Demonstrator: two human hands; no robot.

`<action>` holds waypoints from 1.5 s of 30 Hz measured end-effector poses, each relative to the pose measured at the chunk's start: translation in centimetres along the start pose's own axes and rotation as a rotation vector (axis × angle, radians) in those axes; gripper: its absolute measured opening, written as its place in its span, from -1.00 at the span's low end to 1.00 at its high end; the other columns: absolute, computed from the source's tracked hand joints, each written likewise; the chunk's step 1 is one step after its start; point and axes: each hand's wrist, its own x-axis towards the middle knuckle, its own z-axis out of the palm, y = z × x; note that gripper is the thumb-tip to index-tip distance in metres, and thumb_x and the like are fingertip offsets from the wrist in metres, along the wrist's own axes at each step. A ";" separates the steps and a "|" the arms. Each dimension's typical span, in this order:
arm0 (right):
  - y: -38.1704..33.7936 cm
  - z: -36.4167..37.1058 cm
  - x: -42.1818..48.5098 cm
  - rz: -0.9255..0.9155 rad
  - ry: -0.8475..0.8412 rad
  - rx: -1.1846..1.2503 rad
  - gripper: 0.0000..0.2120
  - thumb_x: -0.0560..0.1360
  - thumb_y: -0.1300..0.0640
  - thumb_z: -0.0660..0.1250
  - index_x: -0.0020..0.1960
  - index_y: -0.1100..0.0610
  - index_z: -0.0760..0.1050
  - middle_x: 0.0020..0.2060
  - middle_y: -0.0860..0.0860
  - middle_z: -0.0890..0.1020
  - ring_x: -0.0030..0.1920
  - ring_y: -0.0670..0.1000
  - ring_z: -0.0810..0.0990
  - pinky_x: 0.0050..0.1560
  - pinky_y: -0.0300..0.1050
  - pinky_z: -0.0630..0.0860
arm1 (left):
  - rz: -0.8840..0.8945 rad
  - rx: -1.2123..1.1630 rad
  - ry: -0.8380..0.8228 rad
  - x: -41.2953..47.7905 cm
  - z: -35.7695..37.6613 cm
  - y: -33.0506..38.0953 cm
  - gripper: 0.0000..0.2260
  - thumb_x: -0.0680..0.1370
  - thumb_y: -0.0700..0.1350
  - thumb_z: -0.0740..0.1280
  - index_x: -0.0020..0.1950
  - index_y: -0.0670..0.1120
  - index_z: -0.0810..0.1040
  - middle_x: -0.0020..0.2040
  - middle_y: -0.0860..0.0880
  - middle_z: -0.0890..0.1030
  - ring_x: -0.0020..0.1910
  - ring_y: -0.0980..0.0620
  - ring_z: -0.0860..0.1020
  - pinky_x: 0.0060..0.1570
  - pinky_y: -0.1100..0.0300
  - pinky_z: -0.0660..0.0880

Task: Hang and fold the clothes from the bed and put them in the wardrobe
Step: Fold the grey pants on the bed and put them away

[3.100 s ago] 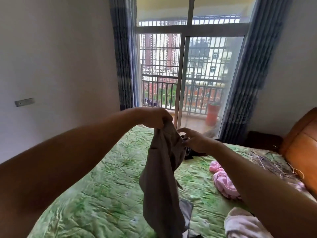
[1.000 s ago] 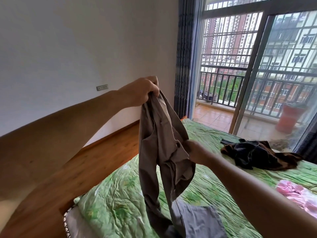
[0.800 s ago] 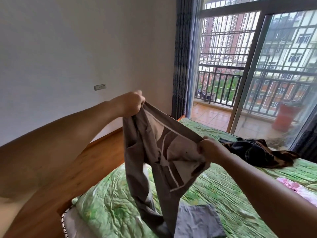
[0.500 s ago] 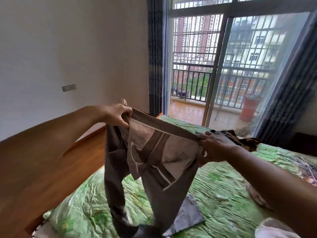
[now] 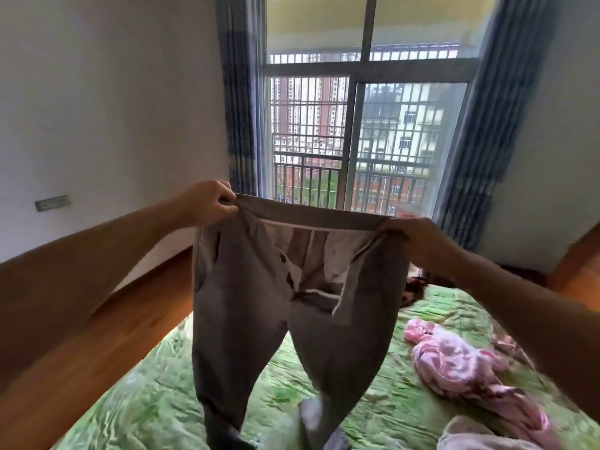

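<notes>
A pair of grey trousers (image 5: 259,319) hangs spread out in front of me above the bed (image 5: 156,391), which has a green quilt. My left hand (image 5: 207,203) grips the left end of the waistband. At the right end, my right hand (image 5: 418,241) grips the same waistband. The band is stretched flat between them, the fly is open, and both legs hang down to the quilt. A pink garment (image 5: 464,368) lies on the bed to the right. A dark garment (image 5: 418,287) shows partly behind the trousers.
A pale garment (image 5: 474,436) lies at the bed's near right corner. Wooden floor (image 5: 107,332) runs along the bed's left side below a white wall. Ahead stands a barred balcony door (image 5: 350,141) between blue curtains. A brown headboard (image 5: 581,254) is at the far right.
The trousers hung bunched from my left hand; my right hand took the other end of the waistband and both hands pulled it out wide and level. My view swung right.
</notes>
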 end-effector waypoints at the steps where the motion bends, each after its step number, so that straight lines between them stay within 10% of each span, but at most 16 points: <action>1: -0.2 -1.4 0.6 0.032 -0.014 -0.016 -0.66 0.42 0.48 0.33 0.10 0.21 0.68 -0.05 0.18 0.66 -0.04 0.11 0.63 0.08 -0.14 0.50 | 0.022 -0.014 0.007 0.5 -0.6 0.5 -0.77 0.53 -0.19 0.36 -0.34 -0.06 0.60 -0.19 -0.05 0.53 -0.22 0.01 0.51 -0.18 0.16 0.41; 6: -1.5 -7.0 1.4 0.071 -0.095 -0.209 -0.89 0.50 0.20 0.33 0.01 0.19 0.55 -0.10 0.04 0.42 -0.06 0.20 0.57 -0.09 -0.14 0.32 | 0.108 0.060 0.028 2.7 -3.2 3.0 -0.82 0.47 -0.20 0.41 -0.29 -0.01 0.51 -0.31 -0.01 0.53 -0.29 0.00 0.48 -0.28 0.16 0.34; 13: -1.9 -10.6 -0.2 -0.004 -0.154 -0.466 -0.43 0.42 -0.45 0.10 -0.18 0.05 0.52 -0.18 -0.09 0.38 -0.17 0.01 0.51 -0.11 -0.02 0.51 | 0.296 0.233 -0.041 3.4 -5.2 6.1 -0.67 0.48 -0.31 0.31 -0.20 0.15 0.39 -0.18 0.08 0.53 -0.15 0.07 0.50 -0.13 0.09 0.48; 19: -1.4 -11.4 0.0 -0.040 0.067 -0.161 -0.87 0.43 0.22 0.39 -0.25 0.08 0.48 -0.13 -0.06 0.55 -0.10 0.02 0.56 -0.12 -0.14 0.38 | 0.419 0.391 -0.117 3.1 -4.0 8.7 -0.74 0.57 -0.17 0.33 0.16 0.16 0.59 0.03 0.11 0.39 -0.04 0.12 0.42 -0.10 0.25 0.33; 22: -2.1 -10.8 0.1 0.000 0.029 -0.131 -0.68 0.42 0.37 0.28 -0.05 -0.02 0.33 -0.28 -0.08 0.48 -0.29 -0.02 0.48 -0.33 -0.12 0.35 | 0.392 0.493 -0.103 3.0 -1.9 9.7 -0.77 0.62 -0.10 0.23 0.17 0.15 0.59 0.04 0.09 0.33 0.03 0.04 0.46 -0.06 0.13 0.44; 30: -2.2 -10.4 -0.5 -0.091 -0.269 -0.290 -0.61 0.44 0.36 0.27 -0.01 -0.11 0.64 0.02 -0.10 0.44 0.03 0.00 0.54 0.05 -0.08 0.50 | 0.362 0.535 -0.149 2.3 -0.8 9.2 -0.79 0.48 0.26 0.34 0.00 0.20 0.45 -0.03 0.13 0.36 -0.10 0.12 0.46 -0.14 0.13 0.49; 34: -2.4 -10.1 -0.6 -0.075 -0.341 -0.306 -0.36 0.56 0.30 0.18 0.43 -0.33 0.37 -0.08 -0.15 0.33 -0.05 -0.12 0.42 -0.01 -0.27 0.32 | 0.359 0.308 -0.163 2.2 -0.6 9.2 -0.75 0.61 0.13 0.25 -0.19 0.09 0.57 -0.11 0.10 0.46 -0.15 0.16 0.49 -0.16 0.26 0.38; 39: -3.1 -10.4 -0.2 -0.116 -0.392 -0.432 -0.42 0.58 0.13 0.17 0.51 -0.32 0.24 -0.02 -0.14 0.33 0.03 -0.10 0.43 0.16 -0.06 0.48 | 0.176 0.051 -0.066 3.0 0.2 9.7 -0.59 0.58 -0.03 0.29 -0.49 0.00 0.40 -0.44 0.01 0.45 -0.42 0.11 0.42 -0.26 0.24 0.32; 45: -3.6 -10.4 -0.1 -0.158 -0.424 -0.416 -0.44 0.51 0.15 0.24 0.47 -0.22 0.33 -0.06 -0.17 0.34 0.00 -0.09 0.44 0.03 -0.15 0.44 | 0.315 0.056 -0.146 2.7 -0.1 10.1 -0.75 0.54 -0.12 0.33 -0.08 0.21 0.34 -0.19 0.06 0.52 -0.22 0.06 0.51 -0.21 0.15 0.43</action>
